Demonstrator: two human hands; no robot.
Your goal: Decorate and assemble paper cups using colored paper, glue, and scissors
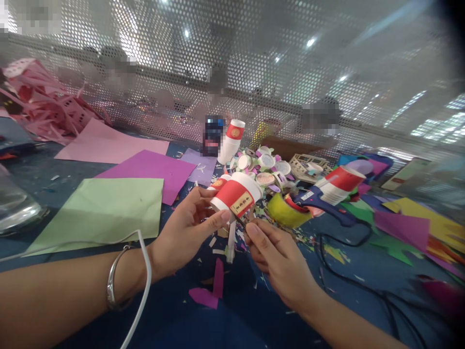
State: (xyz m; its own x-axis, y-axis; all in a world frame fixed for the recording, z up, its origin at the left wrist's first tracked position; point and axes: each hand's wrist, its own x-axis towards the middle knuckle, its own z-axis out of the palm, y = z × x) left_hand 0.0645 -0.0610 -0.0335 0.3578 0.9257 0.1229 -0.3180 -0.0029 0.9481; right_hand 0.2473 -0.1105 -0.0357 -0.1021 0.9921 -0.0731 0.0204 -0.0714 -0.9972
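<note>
Two hands meet over the blue work table (203,320), both busy with one red-banded paper cup (237,195). The left hand (181,232) is closed on the cup, thumb along its lower side and fingers behind it, holding it on its side with the mouth turned away to the right. The right hand (276,257), just below and right of that hold, pinches something small at the edge of the cup's yellow label (241,203); what lies between thumb and forefinger is too small to tell. By the look of it, the label is being fixed or trimmed on the cup, and the fine pinch calls for the left hand's hold staying steady. Beyond the cup lie a blue glue gun (329,201), a yellow tape roll (285,211) and round paper lids (265,167); a green paper sheet (105,208) lies left of the hold.
</note>
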